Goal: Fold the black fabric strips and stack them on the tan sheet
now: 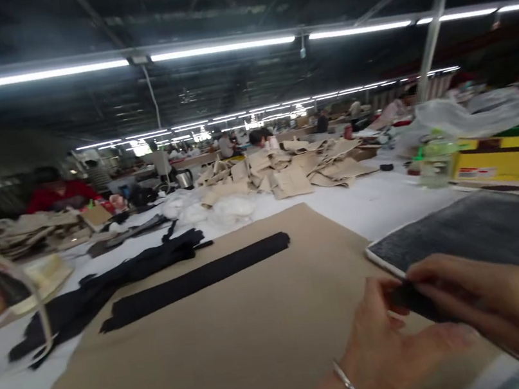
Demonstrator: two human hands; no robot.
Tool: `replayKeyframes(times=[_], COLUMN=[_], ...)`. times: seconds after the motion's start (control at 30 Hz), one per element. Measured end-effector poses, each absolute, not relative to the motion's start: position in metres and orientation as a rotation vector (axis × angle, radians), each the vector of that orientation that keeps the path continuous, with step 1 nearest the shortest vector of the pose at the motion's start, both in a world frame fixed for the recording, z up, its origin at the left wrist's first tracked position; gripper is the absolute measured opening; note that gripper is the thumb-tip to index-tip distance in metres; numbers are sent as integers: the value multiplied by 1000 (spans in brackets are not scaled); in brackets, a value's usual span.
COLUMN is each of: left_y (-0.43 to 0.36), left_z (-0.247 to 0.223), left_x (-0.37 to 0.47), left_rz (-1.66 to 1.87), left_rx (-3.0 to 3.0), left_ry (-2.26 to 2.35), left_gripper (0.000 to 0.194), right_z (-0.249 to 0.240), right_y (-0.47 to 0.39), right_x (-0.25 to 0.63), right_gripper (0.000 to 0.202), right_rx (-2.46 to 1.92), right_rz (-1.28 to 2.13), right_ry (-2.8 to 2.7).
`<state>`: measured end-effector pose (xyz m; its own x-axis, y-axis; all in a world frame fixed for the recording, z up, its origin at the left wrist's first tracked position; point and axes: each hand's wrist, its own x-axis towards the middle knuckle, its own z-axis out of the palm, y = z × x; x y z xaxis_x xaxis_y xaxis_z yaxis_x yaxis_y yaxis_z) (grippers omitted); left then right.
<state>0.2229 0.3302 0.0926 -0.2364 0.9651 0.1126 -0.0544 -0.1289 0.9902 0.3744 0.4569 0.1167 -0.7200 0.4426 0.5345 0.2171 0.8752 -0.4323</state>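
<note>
Pinching dark cloth (418, 302) between my left hand (377, 349) and right hand (504, 298), close together; black strip (199, 279) slants ahead-left, left hand nearer.

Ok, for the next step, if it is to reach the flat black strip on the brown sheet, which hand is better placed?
Probably the left hand: it is nearer to the black strip, across the brown sheet. The right hand is farther away and holds the dark piece.

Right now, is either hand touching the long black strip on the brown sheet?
No: the black strip lies apart from both the left hand and right hand.
</note>
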Motion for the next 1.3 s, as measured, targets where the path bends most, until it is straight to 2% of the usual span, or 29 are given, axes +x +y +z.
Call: replayKeyframes(times=[0.17, 0.33, 0.53, 0.67, 0.83, 0.97, 1.03, 1.13, 1.2, 1.3], left_y=[272, 209, 144, 116, 91, 74, 67, 57, 48, 29], left_z=[64, 32, 20, 14, 7, 8, 11, 15, 15, 6], left_x=[162, 109, 73, 56, 43, 34, 30, 27, 29, 26], left_rz=[1762, 1910, 1930, 1942, 1913, 1906, 1905, 1886, 1864, 1866], left_rx=[756, 640, 567, 463, 367, 304, 261, 235, 221, 70], left_ry=[1268, 1455, 1853, 1884, 1820, 1844, 1858, 1838, 1840, 1964], left_gripper=[46, 23, 13, 14, 12, 23, 28, 36, 40, 49], right_z=[89, 57, 36, 27, 22, 19, 18, 20, 24, 30], right_y=[392, 333, 274, 254, 242, 242, 242, 240, 237, 242], right_x=[265, 198, 146, 125, 110, 98, 92, 89, 93, 100], right_gripper=[18, 29, 40, 45, 41, 38, 43, 61, 59, 48], right_rx=[-272, -48, 203, 313, 334, 238, 167, 90, 50, 40], right_rz=[753, 1048, 1085, 1046, 1007, 1039, 1124, 1441, 1588, 1639], right_ry=[-2582, -2630, -2717, -2768, -2857, -2712, -2709, -2918, -3004, -3073])
